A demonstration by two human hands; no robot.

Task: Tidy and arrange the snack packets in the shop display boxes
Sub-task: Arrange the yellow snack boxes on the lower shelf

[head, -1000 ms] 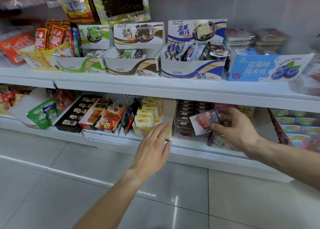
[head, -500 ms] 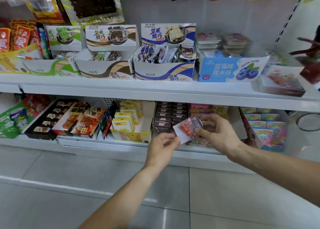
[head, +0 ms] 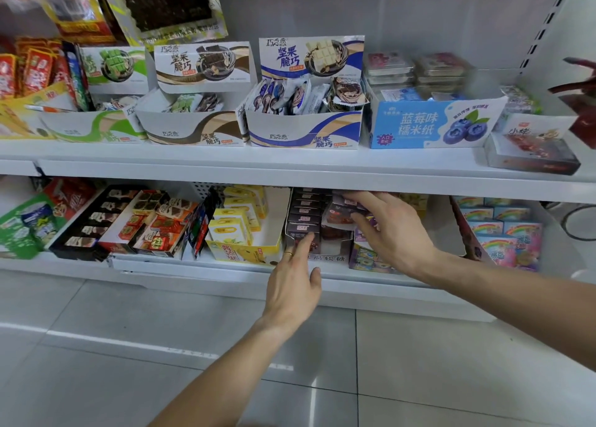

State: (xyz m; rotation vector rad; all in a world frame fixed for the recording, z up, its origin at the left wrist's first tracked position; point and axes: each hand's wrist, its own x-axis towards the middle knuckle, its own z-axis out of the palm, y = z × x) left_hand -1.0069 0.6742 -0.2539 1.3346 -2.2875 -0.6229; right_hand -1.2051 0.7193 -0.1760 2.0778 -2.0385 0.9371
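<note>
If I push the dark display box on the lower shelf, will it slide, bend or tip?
The dark box looks like thin card, so its low front wall would probably flex. It stands flat and holds rows of packets, so it likely slides rather than tips. The left hand touches its front.

I'm standing in a shop: a white metal shelf (head: 290, 165) carries printed cardboard display boxes of chocolate snacks (head: 304, 129) and a blue blueberry-print carton (head: 432, 125). Below that shelf sit more packed trays; above it hang foil bags. Grey floor tiles (head: 129, 346) lie underneath.
</note>
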